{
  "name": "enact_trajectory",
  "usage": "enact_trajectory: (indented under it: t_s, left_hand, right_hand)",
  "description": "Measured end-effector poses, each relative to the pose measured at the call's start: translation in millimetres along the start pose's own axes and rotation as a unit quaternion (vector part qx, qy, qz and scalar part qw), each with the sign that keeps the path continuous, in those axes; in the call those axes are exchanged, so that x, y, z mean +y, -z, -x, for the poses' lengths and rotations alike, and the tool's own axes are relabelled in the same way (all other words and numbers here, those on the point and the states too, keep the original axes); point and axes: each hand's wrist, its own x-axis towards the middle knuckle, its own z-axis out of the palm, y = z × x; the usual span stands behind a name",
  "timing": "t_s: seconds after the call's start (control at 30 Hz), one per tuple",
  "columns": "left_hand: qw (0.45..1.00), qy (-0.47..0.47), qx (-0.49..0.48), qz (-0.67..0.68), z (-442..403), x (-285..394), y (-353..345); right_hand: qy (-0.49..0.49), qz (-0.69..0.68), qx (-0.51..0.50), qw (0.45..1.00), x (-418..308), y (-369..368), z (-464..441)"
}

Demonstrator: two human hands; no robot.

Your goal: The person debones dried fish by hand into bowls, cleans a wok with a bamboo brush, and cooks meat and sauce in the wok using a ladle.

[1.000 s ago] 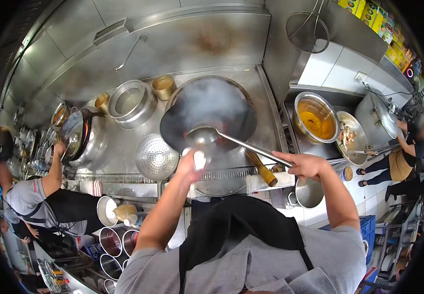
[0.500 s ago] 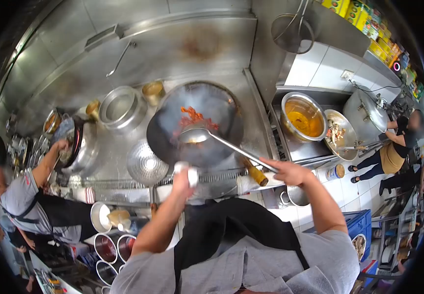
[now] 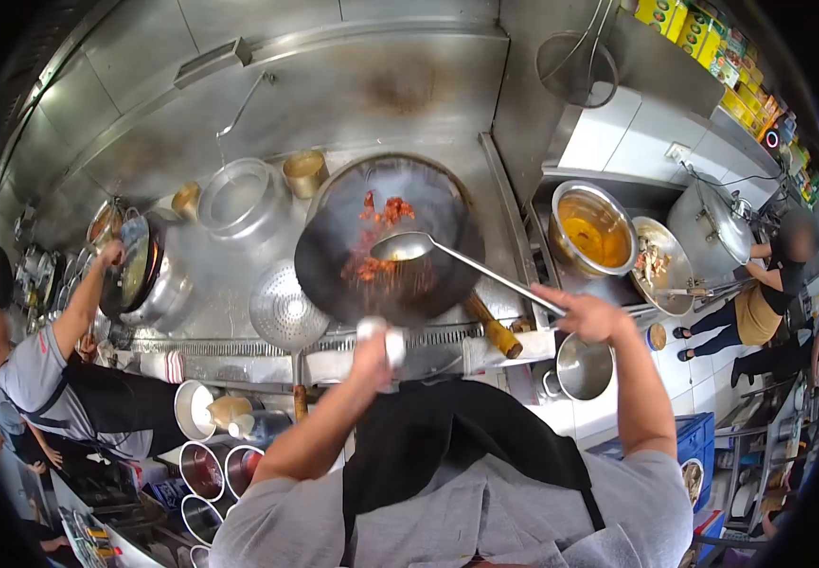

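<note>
My left hand [image 3: 372, 357] is closed round a white cloth [image 3: 393, 346] at the near edge of a dark wok [image 3: 320, 265]; the grip on the wok itself is hidden. Red-orange food pieces [image 3: 392, 210] lie scattered in the wok, some blurred, under thin smoke. My right hand [image 3: 591, 314] grips the handle of a long metal ladle [image 3: 408, 247], whose bowl is over the wok's middle, above the food. A brown bamboo brush [image 3: 499, 336] rests just left of my right hand.
A perforated skimmer [image 3: 288, 308] lies left of the wok, near a steel pot [image 3: 237, 201] and a tin [image 3: 305, 173]. To the right are a bowl of orange liquid [image 3: 594, 229], a food pan [image 3: 656, 267] and a lidded pot [image 3: 708, 222]. People stand left [image 3: 35, 379] and right [image 3: 774, 284].
Smoke has thinned, and the red-orange pieces now show, spread in the wok. My left hand with the cloth has moved slightly down. The ladle remains over the wok.
</note>
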Motion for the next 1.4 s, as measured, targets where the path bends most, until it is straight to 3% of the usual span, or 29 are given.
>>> enact_trajectory:
  t_s: [0.07,0.1,0.13,0.17,0.27,0.33,0.4,0.47,0.53,0.67,0.73,0.8,0.87,1.0,1.07,1.13,1.17,1.2,1.23,1.27,1.33,1.37,1.4]
  left_hand:
    - [0.998,0.002,-0.044,-0.048,-15,60,-51]
    - [0.998,0.036,0.015,-0.053,-37,70,-68]
    - [0.996,0.044,0.003,-0.073,-65,65,-59]
    - [0.995,0.023,-0.005,-0.092,-63,55,-49]
    - [0.995,-0.009,0.004,-0.102,-31,4,-15]
    - [0.994,0.026,-0.031,-0.099,-3,-6,3]
    - [0.999,-0.021,-0.015,-0.027,13,19,-20]
    - [1.000,-0.005,-0.018,-0.009,-38,41,-33]
    - [0.995,0.028,0.004,-0.095,-67,69,-60]
    - [0.984,0.045,0.001,-0.172,-107,62,-47]
    - [0.986,0.046,-0.027,-0.159,-115,60,-38]
    - [0.989,0.054,-0.012,-0.140,-113,61,-40]
    - [0.988,0.069,-0.039,-0.134,-122,59,-32]
    - [0.979,0.092,-0.070,-0.170,-118,67,-27]
    - [0.974,0.100,-0.075,-0.188,-120,69,-26]
    - [0.968,0.104,-0.072,-0.217,-119,73,-27]
    - [0.966,0.108,-0.072,-0.225,-121,73,-27]
    - [0.964,0.112,-0.070,-0.231,-127,71,-26]
    - [0.964,0.115,-0.072,-0.230,-130,70,-26]
    - [0.964,0.117,-0.070,-0.228,-132,69,-27]
    - [0.977,0.091,-0.051,-0.184,-137,62,-29]
    - [0.988,0.063,-0.069,-0.124,-149,53,-27]
    - [0.993,0.038,-0.085,-0.070,-156,44,-19]
  right_hand:
    - [-0.075,-0.023,-0.077,0.994,-19,12,-14]
    - [-0.089,-0.004,-0.102,0.991,-21,14,-27]
    - [0.022,0.054,0.011,0.998,24,-25,-57]
    - [-0.067,0.088,-0.009,0.994,8,-31,-77]
    - [-0.160,0.105,0.034,0.981,-3,-59,-114]
    - [-0.153,0.102,0.041,0.982,-18,-54,-94]
    - [-0.170,0.092,0.024,0.981,-31,-43,-63]
    - [-0.205,0.107,-0.007,0.973,-37,-43,-39]
    - [-0.194,0.110,-0.015,0.975,-19,-52,-28]
    - [-0.200,-0.012,0.120,0.972,-6,-82,-28]
    - [-0.279,-0.156,0.197,0.927,-20,-90,-16]
    - [-0.269,-0.216,0.299,0.890,-13,-94,-3]
    - [-0.224,-0.119,0.409,0.877,29,-101,5]
    - [-0.400,-0.160,0.389,0.815,60,-83,12]
    - [-0.401,-0.129,0.400,0.814,64,-83,17]
    - [-0.385,-0.429,0.365,0.731,39,-64,23]
    - [-0.362,-0.508,0.365,0.690,49,-67,23]
    - [-0.358,-0.508,0.353,0.699,60,-80,21]
    - [-0.401,-0.283,0.376,0.786,69,-102,17]
    - [-0.410,-0.043,0.380,0.828,71,-120,7]
    - [-0.380,-0.052,0.378,0.843,24,-104,7]
    - [-0.267,-0.024,0.401,0.876,19,-102,6]
    - [-0.242,-0.082,0.367,0.895,-5,-94,7]
